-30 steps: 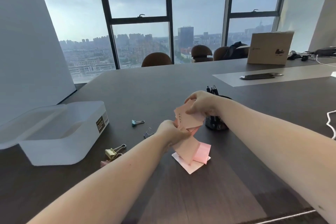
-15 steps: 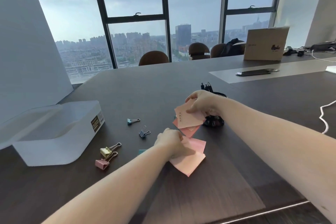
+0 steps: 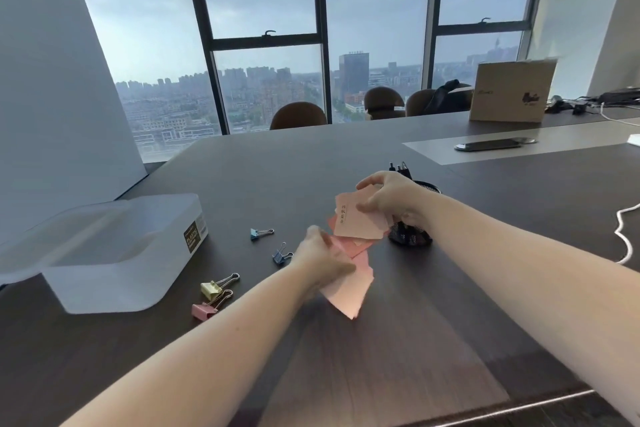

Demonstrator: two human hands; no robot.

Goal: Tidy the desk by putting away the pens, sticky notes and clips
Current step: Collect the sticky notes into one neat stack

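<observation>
My right hand [image 3: 391, 199] holds a small stack of pink sticky notes [image 3: 358, 220] above the dark desk [image 3: 381, 357]; the top note carries handwriting. My left hand [image 3: 320, 262] grips more pink sticky notes [image 3: 349, 291] just below and nearer me, their lower corner at the desk. Behind my right hand stands a black mesh pen cup [image 3: 412, 236] with dark pens [image 3: 398, 166] poking out. Binder clips lie to the left: a teal clip [image 3: 258, 233], a blue clip [image 3: 280, 256], a yellow clip [image 3: 213, 288] and a pink clip [image 3: 204, 309].
An open translucent plastic box [image 3: 114, 260] sits at the left, its lid leaning beside it. A white cable [image 3: 627, 236] lies at the right. Far off are a cardboard box [image 3: 512, 90], a phone [image 3: 488, 145] and chairs [image 3: 298, 114] before the windows.
My left hand dropped to the notes lying on the desk, took hold of them and now lifts them toward the stack in my right hand. The view shifted left.
</observation>
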